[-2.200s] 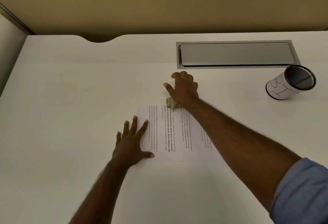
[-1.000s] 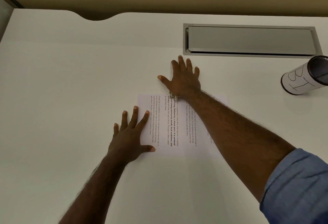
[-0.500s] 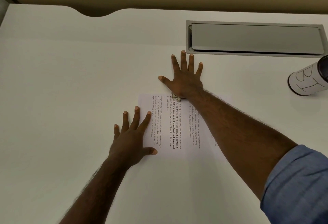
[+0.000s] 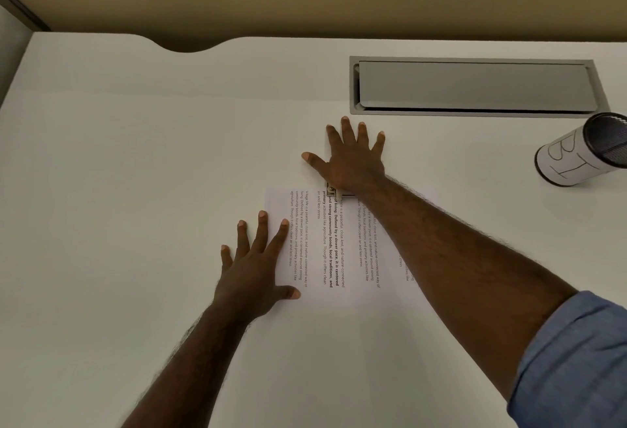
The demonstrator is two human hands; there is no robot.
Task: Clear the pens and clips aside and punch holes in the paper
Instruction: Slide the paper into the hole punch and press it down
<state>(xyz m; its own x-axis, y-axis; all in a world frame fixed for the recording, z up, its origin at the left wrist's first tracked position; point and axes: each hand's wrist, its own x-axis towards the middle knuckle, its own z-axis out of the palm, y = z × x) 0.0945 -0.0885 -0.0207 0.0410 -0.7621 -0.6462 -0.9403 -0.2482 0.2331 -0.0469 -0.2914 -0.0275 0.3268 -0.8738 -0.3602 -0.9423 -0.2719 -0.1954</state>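
Right hand point(image 4: 353, 163) flat, fingers spread, pressing hole punch point(image 4: 334, 192) at far edge of paper point(image 4: 325, 244); left hand point(image 4: 252, 266) splayed flat, pinning paper's left edge to desk point(image 4: 135, 173).

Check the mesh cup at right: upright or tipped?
Tipped. The cup lies on its side on the desk, dark mouth facing right, its lettering sideways.

A: Dim, warm light; the white desk point(image 4: 135, 190) reads greyish and evenly lit, without glare.

B: Shadows?

A: Soft ones, beside the cup point(image 4: 576, 153) and under the right forearm point(image 4: 458, 258).

B: Sharpness?

A: Slightly soft overall; the wide-angle lens bows the desk's far edge.
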